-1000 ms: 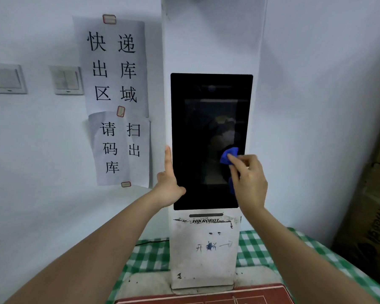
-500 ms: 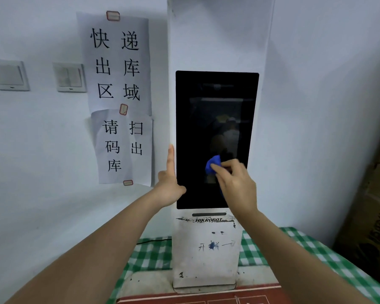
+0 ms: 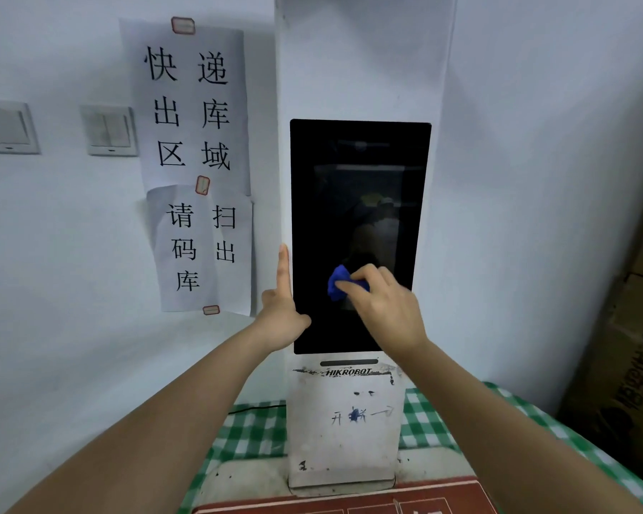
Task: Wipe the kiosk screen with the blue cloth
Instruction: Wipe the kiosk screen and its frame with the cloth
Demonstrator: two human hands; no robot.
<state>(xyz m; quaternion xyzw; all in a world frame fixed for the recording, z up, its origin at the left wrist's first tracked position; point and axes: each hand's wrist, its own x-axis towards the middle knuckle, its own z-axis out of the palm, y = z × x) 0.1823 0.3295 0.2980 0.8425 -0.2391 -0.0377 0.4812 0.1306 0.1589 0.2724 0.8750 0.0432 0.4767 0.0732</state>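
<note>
A white kiosk (image 3: pixel 346 432) stands upright on a desk (image 3: pixel 245 435) covered in green-and-white check, its dark screen (image 3: pixel 361 202) facing the camera. Against the lower part of that screen the right hand (image 3: pixel 383 309) presses a bunched blue cloth (image 3: pixel 340 281), fingers curled over it. The left hand (image 3: pixel 281 317) rests on the kiosk's left edge — forefinger straight up along the screen's border. Left of the kiosk, two paper notices (image 3: pixel 197 161) are taped to the wall; further left — two light switches (image 3: pixel 110 130).

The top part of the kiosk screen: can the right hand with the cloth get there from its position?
Probably yes. The right hand holds the blue cloth low on the kiosk screen, and nothing covers the glass above.
</note>
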